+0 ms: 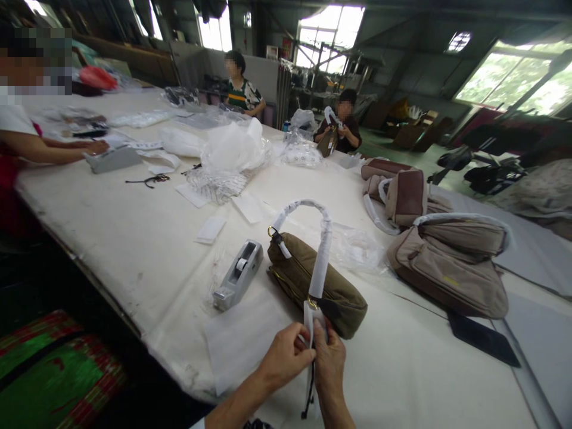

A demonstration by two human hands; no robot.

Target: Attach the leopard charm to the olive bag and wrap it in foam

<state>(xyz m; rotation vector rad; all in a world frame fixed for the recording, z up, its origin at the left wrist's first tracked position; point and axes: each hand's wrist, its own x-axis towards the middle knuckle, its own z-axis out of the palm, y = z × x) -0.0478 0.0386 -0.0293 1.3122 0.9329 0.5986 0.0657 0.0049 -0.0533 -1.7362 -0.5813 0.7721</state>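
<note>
An olive-green handbag (313,280) lies on the white table (134,238) in front of me, its arched handle (319,238) wrapped in white foam paper. Both my hands meet at the near end of the bag. My left hand (286,357) pinches a strip of white paper (309,319) by the handle's base. My right hand (329,363) is closed on the same strip and on a dark cord (309,393) that hangs below it. A grey tape dispenser (239,275) sits just left of the bag.
Several tan handbags (447,262) are piled at right, with a black flat slab (485,339) beside them. Plastic bags (232,152) and paper scraps litter the far table. A person's arm (49,149) rests at left; two more people sit at the far end. A red-green mat (53,375) lies below left.
</note>
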